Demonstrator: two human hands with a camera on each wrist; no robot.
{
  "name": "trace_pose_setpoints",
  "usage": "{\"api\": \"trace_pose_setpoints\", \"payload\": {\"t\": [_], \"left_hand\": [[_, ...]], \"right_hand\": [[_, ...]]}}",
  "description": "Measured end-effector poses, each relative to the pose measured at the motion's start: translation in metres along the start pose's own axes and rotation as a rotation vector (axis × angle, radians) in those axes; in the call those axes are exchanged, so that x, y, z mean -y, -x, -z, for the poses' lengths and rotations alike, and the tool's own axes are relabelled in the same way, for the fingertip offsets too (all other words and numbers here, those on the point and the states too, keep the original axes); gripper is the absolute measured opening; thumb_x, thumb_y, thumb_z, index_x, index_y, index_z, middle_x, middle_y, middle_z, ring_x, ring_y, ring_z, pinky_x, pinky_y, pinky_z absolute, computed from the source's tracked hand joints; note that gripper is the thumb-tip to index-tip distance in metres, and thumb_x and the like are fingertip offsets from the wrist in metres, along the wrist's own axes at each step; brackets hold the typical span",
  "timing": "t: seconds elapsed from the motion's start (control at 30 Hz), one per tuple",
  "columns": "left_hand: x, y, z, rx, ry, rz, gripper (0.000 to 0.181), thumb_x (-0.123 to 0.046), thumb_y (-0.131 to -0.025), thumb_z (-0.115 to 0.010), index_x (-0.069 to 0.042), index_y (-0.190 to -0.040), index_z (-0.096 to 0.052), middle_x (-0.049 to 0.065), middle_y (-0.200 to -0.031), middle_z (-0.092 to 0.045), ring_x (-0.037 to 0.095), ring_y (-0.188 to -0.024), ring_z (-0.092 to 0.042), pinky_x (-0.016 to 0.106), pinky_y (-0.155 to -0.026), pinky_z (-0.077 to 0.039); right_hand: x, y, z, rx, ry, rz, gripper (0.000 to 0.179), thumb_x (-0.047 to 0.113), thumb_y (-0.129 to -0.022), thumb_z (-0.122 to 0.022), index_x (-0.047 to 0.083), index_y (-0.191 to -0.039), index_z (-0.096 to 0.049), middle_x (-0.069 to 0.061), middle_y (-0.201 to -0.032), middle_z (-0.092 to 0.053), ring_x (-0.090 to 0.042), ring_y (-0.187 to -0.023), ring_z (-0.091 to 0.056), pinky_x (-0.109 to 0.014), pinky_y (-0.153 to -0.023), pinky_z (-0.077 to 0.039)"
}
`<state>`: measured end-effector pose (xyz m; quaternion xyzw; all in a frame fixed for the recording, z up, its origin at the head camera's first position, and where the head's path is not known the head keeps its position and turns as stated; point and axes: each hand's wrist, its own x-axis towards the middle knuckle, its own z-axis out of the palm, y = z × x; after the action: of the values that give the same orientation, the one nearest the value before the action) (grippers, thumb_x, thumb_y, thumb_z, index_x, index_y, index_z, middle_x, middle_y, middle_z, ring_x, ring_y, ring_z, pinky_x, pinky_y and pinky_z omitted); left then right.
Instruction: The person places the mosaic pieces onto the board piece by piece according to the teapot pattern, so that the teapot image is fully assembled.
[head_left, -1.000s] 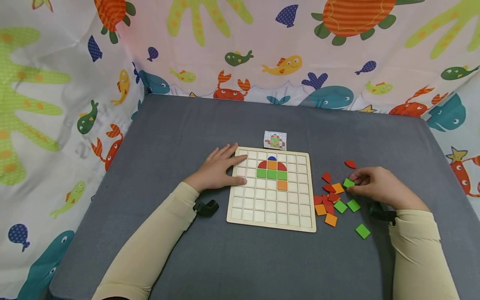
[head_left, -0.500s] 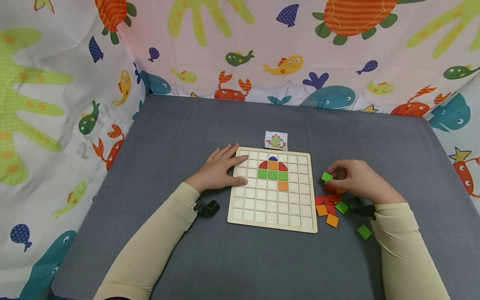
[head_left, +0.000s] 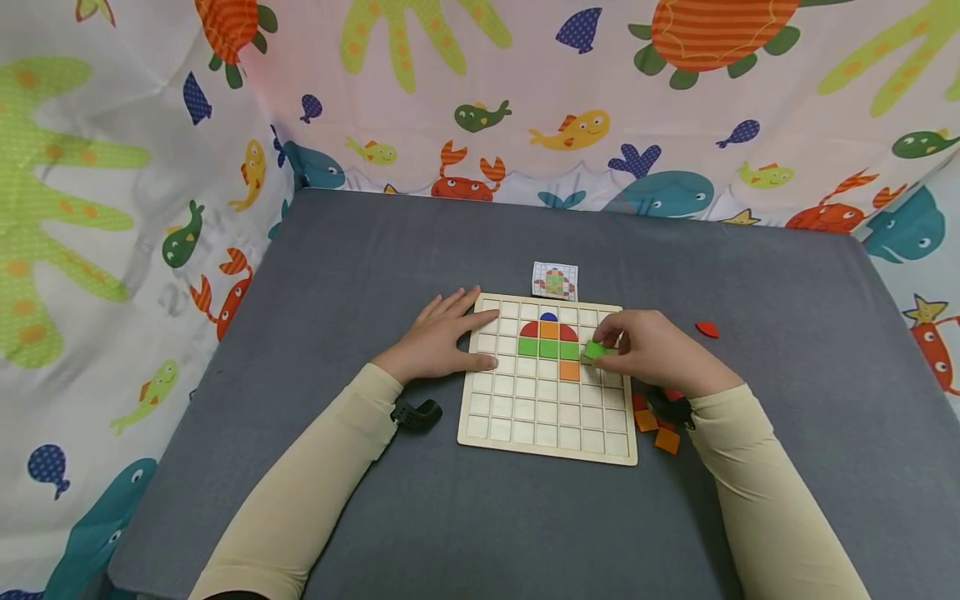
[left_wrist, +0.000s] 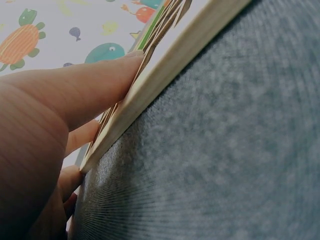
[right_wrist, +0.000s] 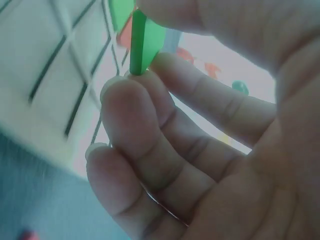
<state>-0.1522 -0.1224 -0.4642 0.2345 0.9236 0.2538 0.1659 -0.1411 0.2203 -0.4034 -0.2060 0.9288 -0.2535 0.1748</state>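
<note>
- My right hand (head_left: 651,350) pinches a green tile (head_left: 594,350) over the grid board (head_left: 543,421).
- My left hand (head_left: 437,337), spread, touches its left edge.
- Its far half holds coloured pieces (head_left: 549,331).

One board (head_left: 517,421), left hand (head_left: 435,340) on its edge; right hand (head_left: 663,354) above, pinching a green tile (head_left: 594,350); card (head_left: 555,282) alongside.

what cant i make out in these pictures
Head: how many loose tiles there are; the right sleeve and dark wristband block the view.
Head: the exact pattern on the card, too small.
Left wrist: most of the board, nearly edge-on and partly behind the left hand.
Right wrist: the red shape, blurred, cut off by the bottom edge.
</note>
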Motion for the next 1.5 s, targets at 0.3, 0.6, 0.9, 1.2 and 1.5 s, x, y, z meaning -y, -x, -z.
{"api": "trace_pose_setpoints", "payload": {"t": [0.3,0.6,0.9,1.2,1.5], "left_hand": [[-0.001,-0.002,-0.002,0.001,-0.009,0.004,0.084,-0.067,-0.094,-0.068,-0.035,-0.165,-0.036,0.0,-0.177,-0.007,0.022,-0.164,0.0,0.046,-0.131,0.007],[-0.002,-0.002,-0.001,0.002,-0.007,-0.001,0.084,-0.065,-0.094,-0.069,-0.034,-0.164,-0.038,0.001,-0.177,-0.008,0.022,-0.164,-0.001,0.045,-0.131,0.006],[0.0,-0.004,-0.004,-0.001,-0.014,0.005,0.083,-0.068,-0.093,-0.067,-0.036,-0.165,-0.037,0.0,-0.177,-0.007,0.02,-0.164,0.0,0.044,-0.131,0.007],[-0.001,-0.003,-0.002,0.002,-0.017,0.004,0.083,-0.068,-0.094,-0.067,-0.035,-0.165,-0.037,0.001,-0.177,-0.008,0.022,-0.164,-0.001,0.046,-0.131,0.006],[0.001,-0.003,-0.002,0.001,-0.018,0.016,0.085,-0.068,-0.093,-0.068,-0.036,-0.165,-0.036,0.0,-0.178,-0.007,0.021,-0.164,0.001,0.046,-0.131,0.006]], "right_hand": [[0.018,-0.014,-0.017,0.03,0.001,0.117,0.019,0.016,-0.087,-0.086,0.01,-0.102,-0.077,0.0,-0.092,-0.071,-0.013,-0.07,-0.06,-0.032,-0.067,-0.054],[0.028,-0.019,-0.031,0.005,0.041,0.202,0.021,0.019,-0.084,-0.09,0.011,-0.099,-0.077,0.004,-0.089,-0.07,-0.013,-0.078,-0.06,-0.032,-0.072,-0.053],[0.031,-0.02,-0.041,0.028,0.061,0.195,0.02,0.017,-0.086,-0.088,0.01,-0.103,-0.079,0.003,-0.097,-0.069,-0.015,-0.086,-0.062,-0.034,-0.08,-0.055],[0.033,-0.02,-0.043,0.027,0.071,0.222,0.017,0.015,-0.087,-0.087,0.011,-0.101,-0.08,0.002,-0.095,-0.067,-0.015,-0.082,-0.059,-0.033,-0.077,-0.052],[0.033,-0.022,-0.043,0.02,0.062,0.232,0.016,0.013,-0.087,-0.087,0.01,-0.101,-0.08,0.001,-0.097,-0.068,-0.017,-0.086,-0.062,-0.035,-0.079,-0.054]]}}
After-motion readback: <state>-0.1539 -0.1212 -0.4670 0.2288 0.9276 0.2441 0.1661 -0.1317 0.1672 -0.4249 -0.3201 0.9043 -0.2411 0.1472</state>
